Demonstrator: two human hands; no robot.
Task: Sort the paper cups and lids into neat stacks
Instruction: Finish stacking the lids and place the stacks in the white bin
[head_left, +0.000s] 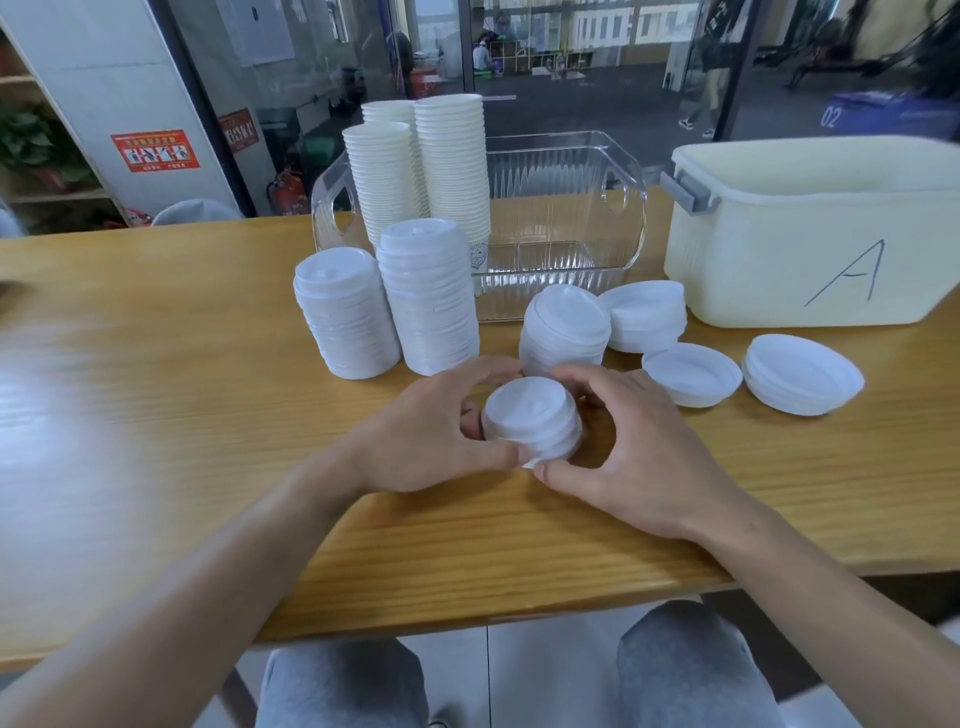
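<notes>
Wood-grain surface (156, 415) runs the width of the view, and nearest its front edge sit both hands, cupped round one short stack of lids (531, 420). The left hand (431, 441) curls in from one side, the right hand (639, 447) from the other, thumbs nearly meeting at the stack's near rim, fingers wrapped behind it. The stack stands upright, its axis vertical, dead centre between the hands, so neither is nearer.

Just beyond the fingertips stands a slightly leaning pile of lids (565, 327), the closest neighbour and likely where this handful belongs; it lies ahead and a little to the right. To the left of that rise two taller lid stacks (389, 306), side by side. On the right, loose lids lie upturned (693, 375), with small nested groups near them (802, 382).

Farther back, a clear bin (571, 218) holds tall columns of paper cups (415, 171), and a pale tub marked A (821, 228) stands at the right.
</notes>
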